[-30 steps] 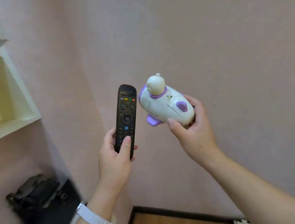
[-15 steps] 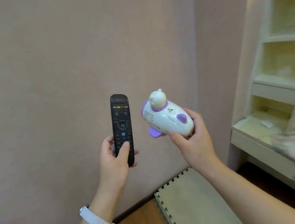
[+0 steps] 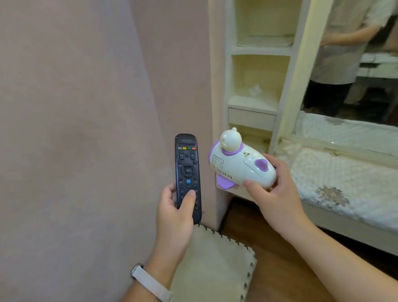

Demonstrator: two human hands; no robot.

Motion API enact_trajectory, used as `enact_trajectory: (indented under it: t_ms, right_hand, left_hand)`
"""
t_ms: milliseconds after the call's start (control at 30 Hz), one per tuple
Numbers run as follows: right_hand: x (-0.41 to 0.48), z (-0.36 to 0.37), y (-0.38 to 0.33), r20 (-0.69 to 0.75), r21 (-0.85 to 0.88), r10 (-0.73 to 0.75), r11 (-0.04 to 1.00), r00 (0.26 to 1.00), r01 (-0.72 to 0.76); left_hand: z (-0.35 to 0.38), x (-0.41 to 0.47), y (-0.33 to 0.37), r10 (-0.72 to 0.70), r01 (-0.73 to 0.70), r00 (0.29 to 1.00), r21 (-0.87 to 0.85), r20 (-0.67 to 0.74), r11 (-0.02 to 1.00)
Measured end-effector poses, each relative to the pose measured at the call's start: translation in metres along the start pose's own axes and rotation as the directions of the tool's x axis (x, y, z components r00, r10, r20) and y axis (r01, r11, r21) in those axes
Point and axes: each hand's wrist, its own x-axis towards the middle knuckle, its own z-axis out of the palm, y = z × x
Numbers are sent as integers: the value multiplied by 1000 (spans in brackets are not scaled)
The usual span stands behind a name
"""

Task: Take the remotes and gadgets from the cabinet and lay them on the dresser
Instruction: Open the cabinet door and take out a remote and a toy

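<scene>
L hand (image 3: 174, 215) wraps the lower end of a slim black plastic remote (image 3: 187, 173): thumb flat on the keypad, fingers curled round the back. The remote stands upright, button face to the camera, w/ a row of small coloured keys near its rounded top and one blue key midway. Smooth white strap (image 3: 152, 285) on the L wrist. R hand (image 3: 279, 199) grips a glossy white plastic toy gadget (image 3: 240, 164), rocket-shaped, w/ purple fins & trim, a round bear-like head on top and a dotted speaker grille on its side. The thumb is on the near side and the fingers curl round the end nearest the palm. Remote & gadget are held side by side in the air, close but apart, in front of a matte pale-pink wall (image 3: 59, 139). Below the hands a beige foam mat (image 3: 211, 270) w/ toothed edges lies on dark wood floor (image 3: 276, 276). To the R is the dresser (image 3: 352, 185), its top covered in white lacy cloth w/ a flower motif; neither item is on it. Above it is a cream-framed mirror (image 3: 365, 52), reflecting a person in a light top. Beside that stand cream shelves (image 3: 258, 73) w/ open cubbies; their contents are too blurry to tell.
</scene>
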Motion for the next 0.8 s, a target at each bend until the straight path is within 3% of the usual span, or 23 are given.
enact_trajectory:
  t_ms: [200, 367, 533, 800]
  right_hand:
    - [18, -60, 30, -233, -87, 87, 990, 969, -109]
    - [39, -124, 51, -384, -73, 132, 982, 914, -173]
    - [72, -194, 93, -466, -26, 166, 979, 869, -202]
    - [130, -337, 150, -410, 58, 271, 961, 871, -271]
  left_hand:
    - [87, 39, -23, -46, 34, 956, 47, 289, 998]
    - [159, 51, -48, -77, 33, 899, 107, 432, 994]
    - [234, 50, -81, -117, 54, 867, 141, 484, 989]
    - [389, 39, -111, -191, 80, 865, 248, 464, 965]
